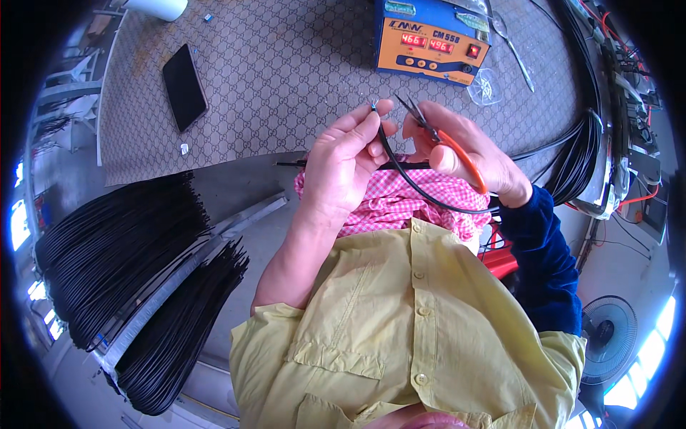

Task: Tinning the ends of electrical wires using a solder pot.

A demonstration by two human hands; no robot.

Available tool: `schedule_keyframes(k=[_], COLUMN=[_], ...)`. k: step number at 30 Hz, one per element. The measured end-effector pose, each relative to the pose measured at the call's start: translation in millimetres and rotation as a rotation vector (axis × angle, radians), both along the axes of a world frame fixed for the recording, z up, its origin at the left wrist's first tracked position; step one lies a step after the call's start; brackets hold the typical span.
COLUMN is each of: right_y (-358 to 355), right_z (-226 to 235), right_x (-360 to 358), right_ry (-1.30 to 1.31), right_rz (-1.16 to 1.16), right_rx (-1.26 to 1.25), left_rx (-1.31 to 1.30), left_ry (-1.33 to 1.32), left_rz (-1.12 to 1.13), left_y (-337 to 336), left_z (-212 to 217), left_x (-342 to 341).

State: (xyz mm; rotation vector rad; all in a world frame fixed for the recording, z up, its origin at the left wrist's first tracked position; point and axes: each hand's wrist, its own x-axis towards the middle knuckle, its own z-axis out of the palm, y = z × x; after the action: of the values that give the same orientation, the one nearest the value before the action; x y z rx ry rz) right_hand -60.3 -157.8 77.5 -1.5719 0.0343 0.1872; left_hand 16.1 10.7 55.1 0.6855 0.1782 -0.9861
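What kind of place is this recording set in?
Probably a small cable-assembly workbench: large bundles of cut black cables lie at the left, a blue-and-orange benchtop unit with red digit displays stands ahead, and more black cables loop at the right.

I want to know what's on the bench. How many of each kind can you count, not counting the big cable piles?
Phone: 1
Blue and orange bench unit: 1
Tweezers: 1
White cup: 1
Total: 4

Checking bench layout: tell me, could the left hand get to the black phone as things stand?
Probably yes: the left hand pinches a black cable, but bare patterned mat lies between it and the phone.
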Motion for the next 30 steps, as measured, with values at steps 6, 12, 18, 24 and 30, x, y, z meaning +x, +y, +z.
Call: schedule_keyframes(k=[6, 12, 18, 24, 30], right_y=[3, 1, 6, 7, 5], right_z=[12, 11, 2, 14, 11], right_x=[3, 7, 5, 6, 5], right_ry=[0.113, 0.274, 0.159, 0.218, 0.227], right_rz=[0.082, 0.117, 0.037, 0.035, 0.062], right_rx=[-0.164, -0.149, -0.141, -0.171, -0.135], left_rx=[-0.024, -0.022, -0.026, -0.035, -0.044], left_ry=[-0.019, -0.031, -0.035, -0.03, -0.017], left_rz=[-0.029, -0.031, -0.031, -0.021, -0.026], left_y=[-1, -1, -2, -2, -1], left_z=[0, 4, 6, 5, 4], left_x=[0, -1, -2, -2, -2])
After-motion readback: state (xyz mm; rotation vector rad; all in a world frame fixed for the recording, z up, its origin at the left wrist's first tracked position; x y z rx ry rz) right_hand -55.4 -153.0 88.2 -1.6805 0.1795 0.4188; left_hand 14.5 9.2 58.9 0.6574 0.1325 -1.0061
